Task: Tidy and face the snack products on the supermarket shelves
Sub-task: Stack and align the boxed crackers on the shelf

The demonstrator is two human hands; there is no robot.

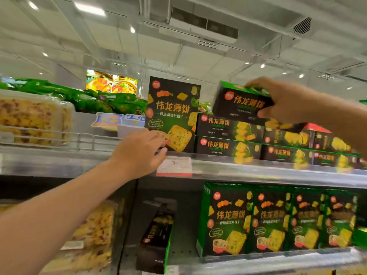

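On the lower shelf a row of upright boxes (274, 221) faced front. Above, the left hand (139, 153) rested at the bottom corner of the standing box (172, 114) on the top shelf (278, 171), fingers lightly curled against it. The right hand (282, 100) gripped a flat box (240, 103) just over the stacked boxes (228, 135), thumb beneath, fingers over the top

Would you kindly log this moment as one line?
left hand: touches upright box | right hand: holds cracker box above stack
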